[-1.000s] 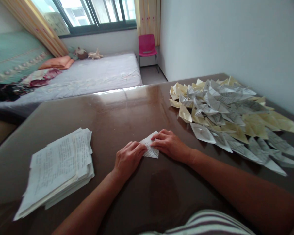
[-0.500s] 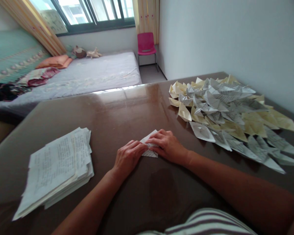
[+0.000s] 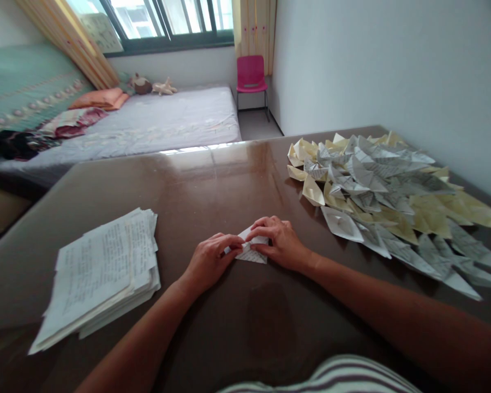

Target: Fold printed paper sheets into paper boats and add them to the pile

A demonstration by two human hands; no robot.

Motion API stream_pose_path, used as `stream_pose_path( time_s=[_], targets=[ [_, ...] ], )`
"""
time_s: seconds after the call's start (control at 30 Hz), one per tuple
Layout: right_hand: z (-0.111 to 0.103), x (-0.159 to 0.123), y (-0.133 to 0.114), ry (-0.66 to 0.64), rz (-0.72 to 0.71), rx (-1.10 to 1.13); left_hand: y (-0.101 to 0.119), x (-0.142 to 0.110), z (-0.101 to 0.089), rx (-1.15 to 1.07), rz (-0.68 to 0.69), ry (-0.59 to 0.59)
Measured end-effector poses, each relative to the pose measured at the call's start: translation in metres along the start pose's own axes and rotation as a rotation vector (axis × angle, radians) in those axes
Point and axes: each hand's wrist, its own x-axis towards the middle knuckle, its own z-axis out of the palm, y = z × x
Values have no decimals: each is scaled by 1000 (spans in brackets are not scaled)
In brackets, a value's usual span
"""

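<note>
A small folded sheet of paper (image 3: 253, 255) with writing on it lies on the brown table in front of me. My left hand (image 3: 213, 256) pinches its left side between thumb and fingers. From the right, my right hand (image 3: 279, 243) grips the same paper, its thumb and fingertips close to the middle fold. Both hands partly cover the paper, so its full outline is hidden.
A stack of handwritten sheets (image 3: 102, 273) lies on the left of the table (image 3: 196, 191). Many folded paper boats (image 3: 376, 180), white and yellowish, are heaped at the right by the wall. Beyond stand a bed (image 3: 188, 114) and a pink chair (image 3: 251, 73).
My left fingers have shifted slightly and lifted at the paper's left side, and more of the paper shows between the hands. The whole view has moved a little.
</note>
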Motion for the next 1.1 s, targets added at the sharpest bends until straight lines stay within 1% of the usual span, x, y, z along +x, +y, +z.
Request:
stream_pose_path(
  time_s=[0.13, 0.23, 0.43, 0.6, 0.9, 0.93, 1.0, 1.03, 1.1],
  targets=[
    [4, 3, -2, 5, 32, -16, 0, 0, 0, -6, -5, 3],
    [9, 3, -3, 45, 61, -39, 0, -1, -5, 4, -13, -28],
    [12, 1, -3, 81, 55, -26, -4, -5, -12, 34, -44, -68],
    [13, 1, -4, 91, 62, -40, -1, -3, -11, 70, -55, -75],
    [16, 1, -4, 113, 54, -64, 6, -7, -2, 243, -47, -20],
    [16, 1, -4, 111, 57, -65, 7, -9, -1, 273, -24, 8],
    [16, 1, -4, 107, 60, -69, 10, -13, 1, 330, 74, 63],
    [15, 1, -4, 107, 59, -72, 13, -15, 2, 351, 146, 70],
    [15, 1, -4, 108, 55, -77, 19, -19, 5, 376, 291, 25]
  ],
)
